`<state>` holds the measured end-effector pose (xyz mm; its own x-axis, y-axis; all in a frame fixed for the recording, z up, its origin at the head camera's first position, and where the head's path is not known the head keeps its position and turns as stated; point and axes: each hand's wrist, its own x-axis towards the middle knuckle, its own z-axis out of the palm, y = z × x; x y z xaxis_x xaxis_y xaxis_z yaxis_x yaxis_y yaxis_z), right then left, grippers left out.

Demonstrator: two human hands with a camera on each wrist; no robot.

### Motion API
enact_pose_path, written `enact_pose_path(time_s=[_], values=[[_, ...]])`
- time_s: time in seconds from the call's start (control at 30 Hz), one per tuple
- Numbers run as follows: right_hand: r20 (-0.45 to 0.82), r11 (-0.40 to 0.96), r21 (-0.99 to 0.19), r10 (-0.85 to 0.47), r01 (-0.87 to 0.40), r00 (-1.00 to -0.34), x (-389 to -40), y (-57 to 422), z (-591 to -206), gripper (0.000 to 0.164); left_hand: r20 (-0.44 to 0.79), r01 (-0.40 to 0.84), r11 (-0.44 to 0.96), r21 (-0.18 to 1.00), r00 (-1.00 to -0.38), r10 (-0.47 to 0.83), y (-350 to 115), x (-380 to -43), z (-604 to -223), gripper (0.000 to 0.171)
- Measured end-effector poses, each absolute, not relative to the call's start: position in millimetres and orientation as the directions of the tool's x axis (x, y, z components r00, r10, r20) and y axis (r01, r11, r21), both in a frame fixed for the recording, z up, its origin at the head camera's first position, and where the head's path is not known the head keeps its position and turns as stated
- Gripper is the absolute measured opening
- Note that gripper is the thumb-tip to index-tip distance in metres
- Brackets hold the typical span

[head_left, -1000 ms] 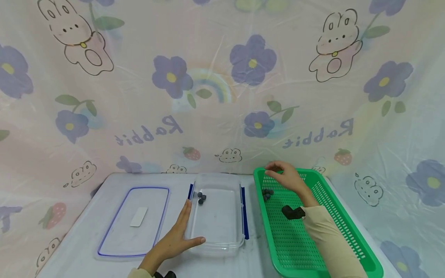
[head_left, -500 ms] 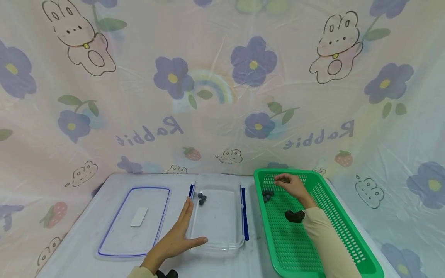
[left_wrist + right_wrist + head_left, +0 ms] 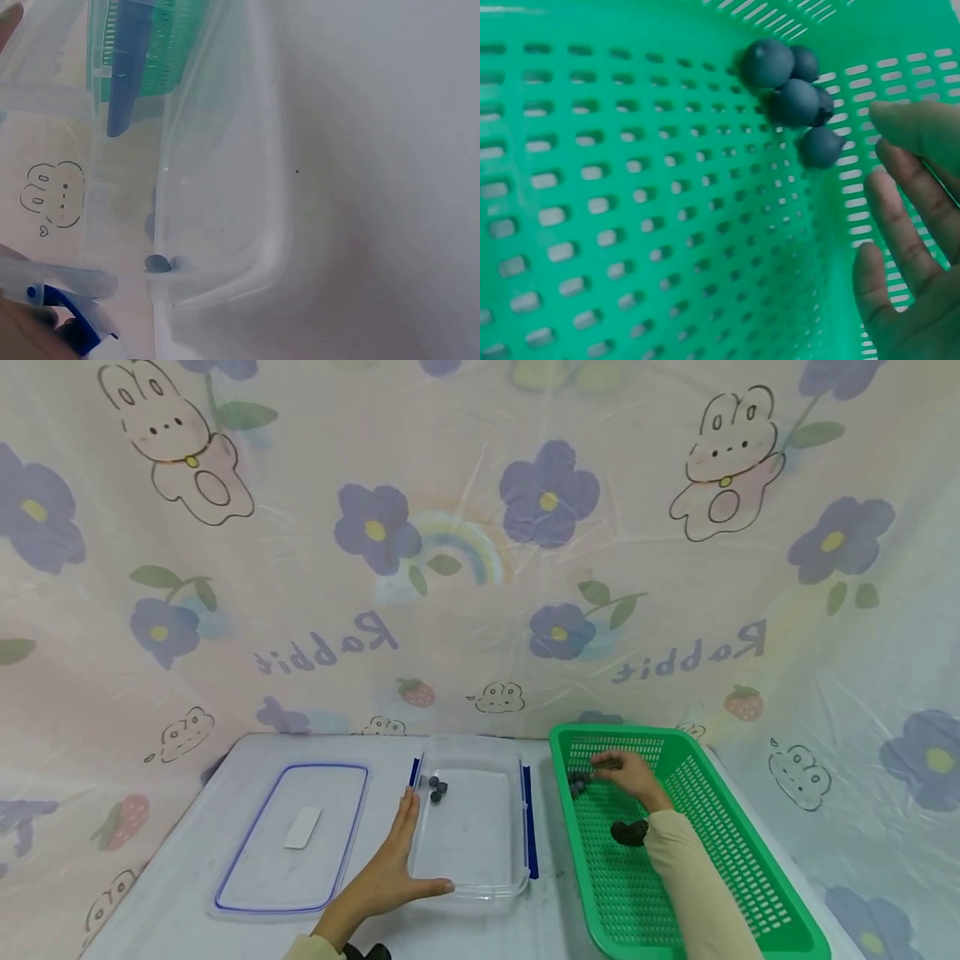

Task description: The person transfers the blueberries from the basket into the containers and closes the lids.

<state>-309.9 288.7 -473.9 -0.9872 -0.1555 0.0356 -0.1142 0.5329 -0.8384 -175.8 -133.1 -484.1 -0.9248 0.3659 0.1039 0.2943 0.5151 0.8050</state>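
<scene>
In the head view my right hand (image 3: 628,777) reaches into the far left part of a green plastic basket (image 3: 585,893). Several blueberries (image 3: 795,103) lie bunched in the basket's corner, and the right wrist view shows my thumb and loosely bent fingers close beside them with nothing between. To the left stands a clear plastic food container (image 3: 480,890) with blue side clips. A few blueberries (image 3: 437,788) sit in its far left corner. My left hand (image 3: 386,877), thumb and fingers spread, lies along the container's left side, fingertips at its left clip.
A clear lid (image 3: 258,885) with a blue seal lies flat on the white table (image 3: 176,827), left of the container, with a white rectangular piece (image 3: 303,828) on it. Behind the table hangs a printed curtain (image 3: 465,635). The basket's walls rise around my right hand.
My right hand has come down from above the basket's far rim to beside the blueberries in the corner. The left hand has stayed almost in place at the container.
</scene>
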Motion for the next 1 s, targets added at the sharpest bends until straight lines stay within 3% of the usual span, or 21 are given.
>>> enact_pose_path(time_s=[1.0], values=[[0.048, 0.597, -0.796, -0.098, -0.097, -0.994, -310, 283, -496, 0.025, 0.094, 0.265, 0.461, 0.847, -0.928, 0.361, -136, -176, -488, 0.127]])
